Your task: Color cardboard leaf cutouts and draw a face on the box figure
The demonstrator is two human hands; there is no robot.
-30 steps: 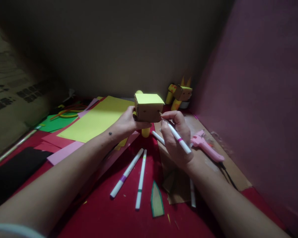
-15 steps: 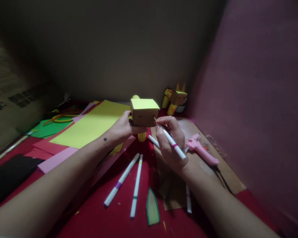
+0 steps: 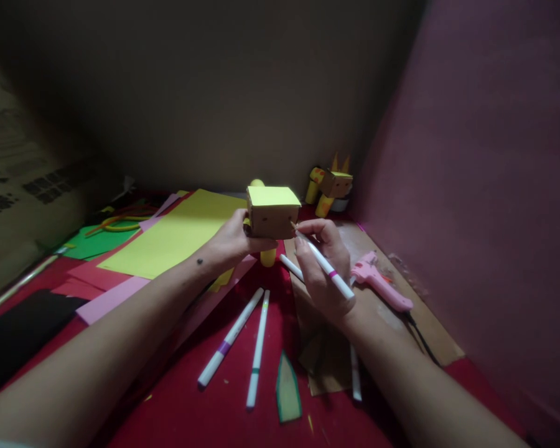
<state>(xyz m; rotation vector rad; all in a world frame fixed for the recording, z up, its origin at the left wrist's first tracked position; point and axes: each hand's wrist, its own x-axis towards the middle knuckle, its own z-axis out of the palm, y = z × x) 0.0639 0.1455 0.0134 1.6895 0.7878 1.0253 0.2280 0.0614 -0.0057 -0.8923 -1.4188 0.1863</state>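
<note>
My left hand (image 3: 236,239) is closed around a cardboard animal figure (image 3: 271,221), a boxy brown head with a yellow paper top and two small dark eye dots on its front. Yellow rolled parts of the figure show behind and below the head. Between the thumb and fingers of my right hand (image 3: 324,264) is a white marker (image 3: 330,271) with a magenta band. Its tip is at or very near the right eye dot; whether it touches I cannot tell.
White markers (image 3: 231,339) and a green-edged pointed piece (image 3: 288,389) lie on the red cloth. Coloured paper sheets (image 3: 168,239) spread at left. A pink glue gun (image 3: 382,283) rests on cardboard at right, near the wall. Another horned cardboard figure (image 3: 333,183) stands behind.
The whole scene shifts slightly rightward in view. Both hands keep their hold, and the marker tip stays by the right eye dot.
</note>
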